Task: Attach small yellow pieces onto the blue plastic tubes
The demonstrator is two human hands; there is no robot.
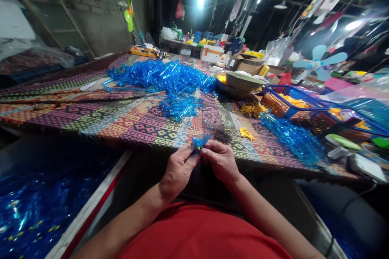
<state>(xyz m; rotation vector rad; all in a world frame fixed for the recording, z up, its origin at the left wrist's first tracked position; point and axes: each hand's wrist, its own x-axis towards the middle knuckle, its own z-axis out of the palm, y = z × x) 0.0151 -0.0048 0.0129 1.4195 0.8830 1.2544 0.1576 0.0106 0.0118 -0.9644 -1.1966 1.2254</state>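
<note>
Just off the front edge of the patterned tablecloth (136, 129), my left hand (178, 170) pinches a small translucent blue plastic piece (199, 141) from the left. My right hand (221, 160) is closed at the same piece from the right, thumb and forefinger meeting near a small yellow bit on it. Beyond the hands lies a large heap of blue plastic pieces (164, 75), with a smaller pile nearer. Small dark parts (222, 135) and small yellow parts (246, 133) rest on the cloth right of the hands.
Blue baskets (296, 107) with yellow parts stand at the right, beside a metal bowl (244, 81). More blue pieces (293, 137) lie near the right front edge. A light-blue fan (319, 62) stands behind. Below left, a container holds many blue pieces (33, 210).
</note>
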